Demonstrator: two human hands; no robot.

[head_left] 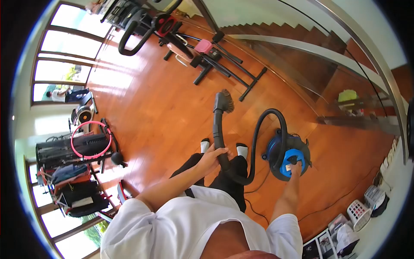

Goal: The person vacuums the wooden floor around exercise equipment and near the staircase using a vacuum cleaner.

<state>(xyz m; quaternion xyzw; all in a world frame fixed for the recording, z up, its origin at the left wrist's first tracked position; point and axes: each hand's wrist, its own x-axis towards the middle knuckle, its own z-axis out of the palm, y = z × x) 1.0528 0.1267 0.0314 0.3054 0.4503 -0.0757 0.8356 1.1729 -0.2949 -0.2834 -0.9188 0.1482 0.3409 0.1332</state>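
In the head view, the left hand (211,159) was curled around the tube (218,131), whose brush (224,102) pointed forward over the wooden floor (164,108). The vacuum (271,150) stood on that floor to the person's right, and the right hand (295,168) reached down onto its bright blue top (298,154); whether those fingers pinched, pressed or lay spread there, I could not tell.

As far as could be judged, the setting-up was done: the brush was on the tube, and the hose (271,112) looped across to the vacuum. How much of the work was left did not show, nor whether the motor ran.

The hose's joint at the vacuum was hard to make out, the left fingertips were partly hidden, and it was unclear whether the brush touched the floor.
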